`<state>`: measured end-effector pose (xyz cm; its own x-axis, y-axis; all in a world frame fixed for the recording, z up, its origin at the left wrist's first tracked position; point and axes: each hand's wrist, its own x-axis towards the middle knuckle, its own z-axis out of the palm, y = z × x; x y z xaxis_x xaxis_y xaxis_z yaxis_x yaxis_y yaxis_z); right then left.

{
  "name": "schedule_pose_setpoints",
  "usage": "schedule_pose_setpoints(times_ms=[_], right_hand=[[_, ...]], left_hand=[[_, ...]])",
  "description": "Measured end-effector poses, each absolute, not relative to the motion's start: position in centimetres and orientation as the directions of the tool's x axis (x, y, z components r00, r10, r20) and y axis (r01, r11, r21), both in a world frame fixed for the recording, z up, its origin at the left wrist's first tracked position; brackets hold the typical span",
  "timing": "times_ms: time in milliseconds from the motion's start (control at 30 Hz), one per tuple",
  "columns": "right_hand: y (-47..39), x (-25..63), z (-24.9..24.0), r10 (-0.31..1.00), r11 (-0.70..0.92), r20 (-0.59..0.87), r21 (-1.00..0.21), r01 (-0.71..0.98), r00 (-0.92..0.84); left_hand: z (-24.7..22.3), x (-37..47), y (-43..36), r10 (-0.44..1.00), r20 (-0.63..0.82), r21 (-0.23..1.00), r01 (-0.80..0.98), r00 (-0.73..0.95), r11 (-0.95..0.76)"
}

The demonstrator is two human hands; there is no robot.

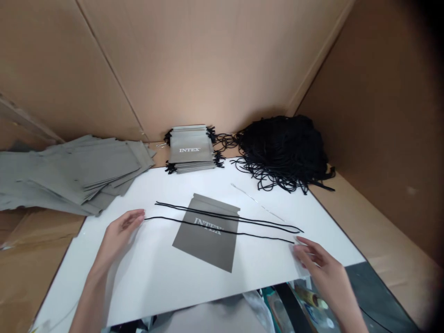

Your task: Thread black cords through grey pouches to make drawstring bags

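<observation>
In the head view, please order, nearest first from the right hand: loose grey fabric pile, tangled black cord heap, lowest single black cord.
1. Lowest single black cord, front middle.
2. Tangled black cord heap, back right.
3. Loose grey fabric pile, far left.

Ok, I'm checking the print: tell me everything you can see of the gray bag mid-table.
The gray bag is flat, like thin cloth, with white INTEX lettering and a narrow band along its far edge, notched at the right. It lies slanted, print up, on the white tabletop. Black cords cross over it, one partly over the lettering; contact is hard to judge.
</observation>
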<state>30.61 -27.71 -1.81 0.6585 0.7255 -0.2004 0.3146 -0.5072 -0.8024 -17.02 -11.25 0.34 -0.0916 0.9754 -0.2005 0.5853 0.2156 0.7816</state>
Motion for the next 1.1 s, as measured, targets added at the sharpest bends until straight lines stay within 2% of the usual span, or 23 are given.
schedule_pose_setpoints(times_ms=[100, 167, 300, 433, 800, 1100], right_hand=[[-28.4, 31.6, -2.1, 0.751, -0.552, -0.172, -0.694, 0.462, 0.638], [-28.5, 31.9, -2.2, 0.766, -0.554, -0.154, -0.652, 0.519, 0.624], [-28.1, 31.6, -2.4, 0.819, -0.485, -0.076, -0.622, 0.615, 0.569], [-27.8, 31.4, -2.9, 0.858, -0.420, -0.016, -0.595, 0.685, 0.513], [-27.3, 31.1, -3.6, 0.854, -0.406, 0.065, -0.537, 0.739, 0.516], [-26.4, 30.9, -3.8, 0.790, -0.458, 0.114, -0.545, 0.702, 0.603]], left_hand=[[0.5, -17.5, -11.8, 0.978, -0.140, 0.754, 0.624, -0.152, 0.205], [0.4, -17.6, -12.2, 0.987, -0.102, 0.744, 0.650, -0.124, 0.158], [-0.6, -17.1, -12.8, 0.999, 0.012, 0.705, 0.709, -0.045, 0.024], [-1.4, -16.5, -12.5, 0.998, 0.048, 0.691, 0.723, -0.028, -0.013], [-2.4, -14.1, -10.7, 0.974, 0.200, 0.715, 0.696, -0.109, -0.069], [-2.7, -13.4, -9.3, 0.968, 0.216, 0.696, 0.716, -0.129, -0.060]])
